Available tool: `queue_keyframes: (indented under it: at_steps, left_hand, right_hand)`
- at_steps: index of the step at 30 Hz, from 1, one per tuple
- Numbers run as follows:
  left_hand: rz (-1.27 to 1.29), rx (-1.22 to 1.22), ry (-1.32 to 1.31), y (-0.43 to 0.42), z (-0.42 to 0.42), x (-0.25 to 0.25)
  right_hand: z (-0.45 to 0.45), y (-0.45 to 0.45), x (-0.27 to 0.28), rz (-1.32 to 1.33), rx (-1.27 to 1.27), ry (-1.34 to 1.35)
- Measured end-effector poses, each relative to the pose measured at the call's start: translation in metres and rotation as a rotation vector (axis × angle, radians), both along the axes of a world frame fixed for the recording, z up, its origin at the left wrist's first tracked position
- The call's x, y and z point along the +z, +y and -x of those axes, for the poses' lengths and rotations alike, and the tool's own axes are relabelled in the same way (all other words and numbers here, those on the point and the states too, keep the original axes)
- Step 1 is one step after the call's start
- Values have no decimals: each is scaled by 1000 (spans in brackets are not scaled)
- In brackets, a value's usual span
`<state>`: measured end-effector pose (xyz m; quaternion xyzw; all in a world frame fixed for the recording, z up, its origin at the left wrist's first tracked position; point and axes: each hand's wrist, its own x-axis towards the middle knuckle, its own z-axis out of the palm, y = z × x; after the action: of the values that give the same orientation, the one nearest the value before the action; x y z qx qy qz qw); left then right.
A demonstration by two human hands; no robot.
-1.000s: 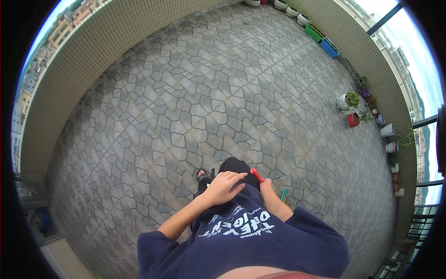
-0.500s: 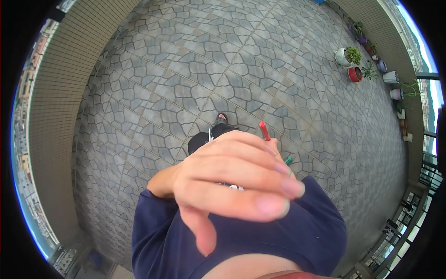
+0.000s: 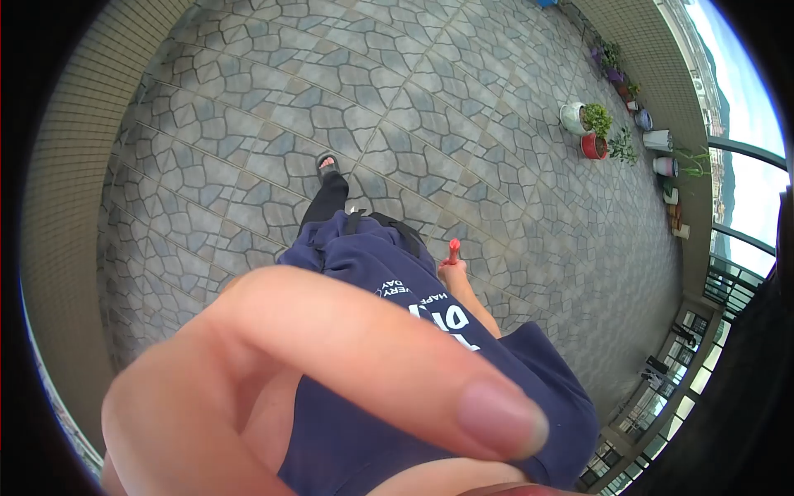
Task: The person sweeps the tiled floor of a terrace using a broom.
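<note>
My left hand (image 3: 231, 355) fills the lower left, very close to the camera. One long finger curves across to the right above a gap, and nothing shows in the hand; its other fingers are mostly hidden or cut off. Lower down and farther off, beside the hem of the navy T-shirt (image 3: 372, 264), my right hand (image 3: 452, 269) is closed round a red stick-like handle (image 3: 454, 250). Its rounded red end sticks up out of the fist. What kind of tool it belongs to cannot be made out.
Stone-patterned paving (image 3: 273, 107) spreads underfoot, with my sandalled foot (image 3: 327, 164) on it. A tiled wall (image 3: 91, 140) runs along the left. By the right wall stand several potted plants, including a red pot (image 3: 593, 146) and a white pot (image 3: 572, 118).
My left hand has come nearer the camera and moved left and down. My right hand has swung clear from behind it, holding the red handle. A green part seen earlier no longer shows. One foot is farther forward.
</note>
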<state>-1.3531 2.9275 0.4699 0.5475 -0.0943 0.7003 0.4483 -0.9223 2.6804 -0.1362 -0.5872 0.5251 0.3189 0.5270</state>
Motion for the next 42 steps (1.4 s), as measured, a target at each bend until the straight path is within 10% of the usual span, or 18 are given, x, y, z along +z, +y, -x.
queue_keyframes:
  at_steps: [6,9,12,16,18,25,33,38,42]
  left_hand:
    - [71,-109,82,222,-28,-14]
    - [150,-34,580,334,-102,-106]
    - [376,-229,1168,377,-182,-232]
    - [747,-298,1119,447,-278,-321]
    - [971,-526,1035,498,-321,-354]
    - [933,-648,1078,675,-355,-286]
    - [582,-703,910,829,-366,-198]
    - [298,-665,723,923,-345,-167]
    - [158,-555,660,992,-338,-147]
  right_hand:
    - [-19,158,-12,-69,-93,52]
    - [10,308,89,-121,-4,18]
    - [-3,406,35,-283,181,41]
    - [34,602,170,-613,251,-58]
    - [18,646,153,-722,397,-68]
    - [-21,772,213,-778,744,114]
    - [-10,941,290,-778,529,-432]
    - [-7,1036,246,-717,1146,-1109]
    - [-28,1070,207,-514,1388,-842]
